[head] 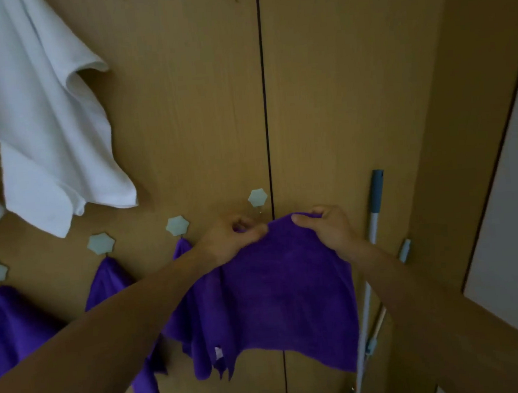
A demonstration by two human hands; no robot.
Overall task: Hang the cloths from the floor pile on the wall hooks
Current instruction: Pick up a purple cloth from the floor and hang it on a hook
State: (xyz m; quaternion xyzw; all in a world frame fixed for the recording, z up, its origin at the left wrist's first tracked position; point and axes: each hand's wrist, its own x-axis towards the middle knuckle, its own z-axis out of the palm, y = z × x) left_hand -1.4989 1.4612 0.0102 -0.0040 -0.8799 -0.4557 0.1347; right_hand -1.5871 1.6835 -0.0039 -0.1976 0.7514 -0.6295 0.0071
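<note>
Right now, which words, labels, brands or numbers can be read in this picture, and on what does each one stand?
No text can be read.
Small pale tag at the lower left edge of the held purple cloth: too small and blurred to read.
Wall hooks, white towel, pole: no writing visible.

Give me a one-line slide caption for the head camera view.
Left hand and right hand hold a purple cloth up by the bare wall hook, next to hung cloths.
</note>
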